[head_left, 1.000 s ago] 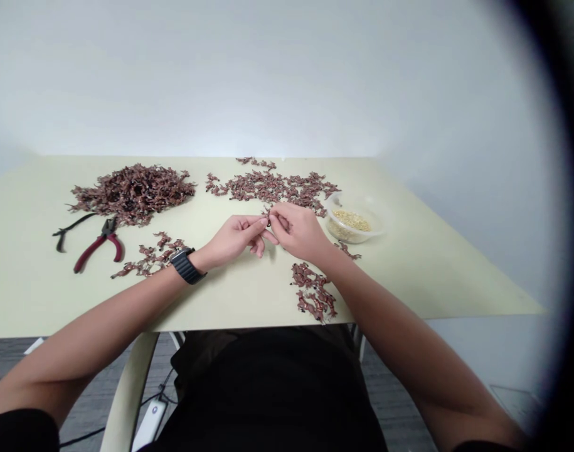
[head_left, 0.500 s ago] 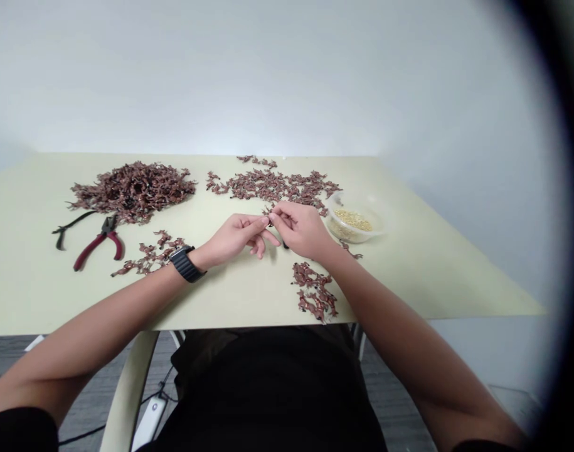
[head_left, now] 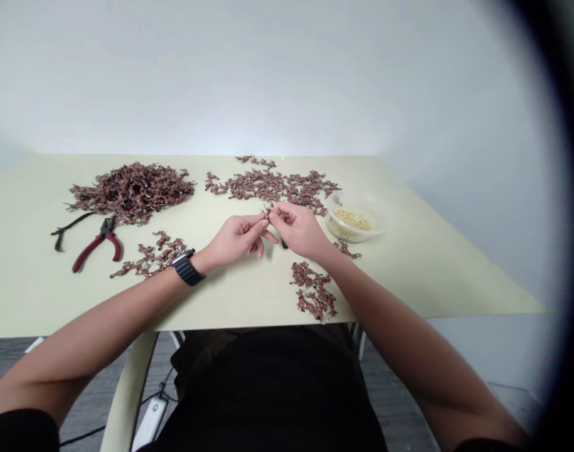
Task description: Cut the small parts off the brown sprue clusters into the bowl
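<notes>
My left hand [head_left: 237, 236] and my right hand [head_left: 298, 230] meet fingertip to fingertip over the middle of the pale table [head_left: 409, 270]. Both pinch one small brown piece [head_left: 266, 214] between thumb and forefinger. A black watch [head_left: 187, 267] sits on my left wrist. Just beyond the hands lies a loose spread of brown pieces [head_left: 272, 184]. A smaller cluster [head_left: 313, 295] lies under my right forearm near the front edge.
A big heap of brown pieces [head_left: 133, 190] is at the back left, with red-handled pliers [head_left: 96, 243] and a black tool [head_left: 68, 226] beside it. A small group of pieces [head_left: 150, 257] lies by my left wrist. A clear bowl of small golden bits [head_left: 354, 221] stands right of my hands.
Both hands stay pinched together on the small piece, with only slight finger shifts. Nothing else on the table has moved.
</notes>
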### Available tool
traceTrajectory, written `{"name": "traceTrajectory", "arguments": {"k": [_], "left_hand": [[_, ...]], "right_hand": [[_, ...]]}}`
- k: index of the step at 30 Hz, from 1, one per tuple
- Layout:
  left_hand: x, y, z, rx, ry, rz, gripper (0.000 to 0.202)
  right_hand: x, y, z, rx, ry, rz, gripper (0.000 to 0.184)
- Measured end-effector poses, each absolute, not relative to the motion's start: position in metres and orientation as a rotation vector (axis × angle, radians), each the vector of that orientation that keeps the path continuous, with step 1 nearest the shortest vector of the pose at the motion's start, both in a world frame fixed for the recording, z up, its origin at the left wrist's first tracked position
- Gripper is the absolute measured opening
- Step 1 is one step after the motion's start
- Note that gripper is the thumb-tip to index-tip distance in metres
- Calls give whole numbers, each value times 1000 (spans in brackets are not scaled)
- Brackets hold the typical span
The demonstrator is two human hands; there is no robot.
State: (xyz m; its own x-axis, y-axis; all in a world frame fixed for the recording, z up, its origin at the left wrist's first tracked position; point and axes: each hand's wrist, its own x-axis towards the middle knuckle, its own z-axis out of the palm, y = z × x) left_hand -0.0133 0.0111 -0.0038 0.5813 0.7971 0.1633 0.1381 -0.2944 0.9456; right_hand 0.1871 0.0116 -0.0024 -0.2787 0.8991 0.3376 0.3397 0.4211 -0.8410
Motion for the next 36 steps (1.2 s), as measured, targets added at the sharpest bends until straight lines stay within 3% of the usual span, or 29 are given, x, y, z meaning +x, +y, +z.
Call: {"name": "traceTrajectory", "arguments": {"k": [4,7,10,13,16,18,22,31,36], "left_hand": [[-17,9,-3,2173,910,897,42],[-16,9,-1,2189,903,912,42],[-11,10,0,1901,800,885,48],[-8,12,-1,1661,744,869,52],[-9,15,-2,1557,757,877,44],[-10,17,-3,1503,780,884,34],[-13,23,-6,1431,876,916,21],[-23,38,-17,1467,915,902,41],[-24,34,-14,1623,935,829,47]], "right_hand": [[185,14,-3,-935,-1458,1455,30],[186,16,-2,-870,-1364,1612,33],[189,15,1,-957,-1482,1460,36],[195,15,5,-1099,-1753,958,37],[203,17,4,-1260,-1950,406,38],[208,18,-1,-1425,-2071,263,45],[212,19,-16,-1610,-2295,219,49],[233,24,6,-1528,-1982,12,28],[234,31,9,-1301,-1833,527,48]]}}
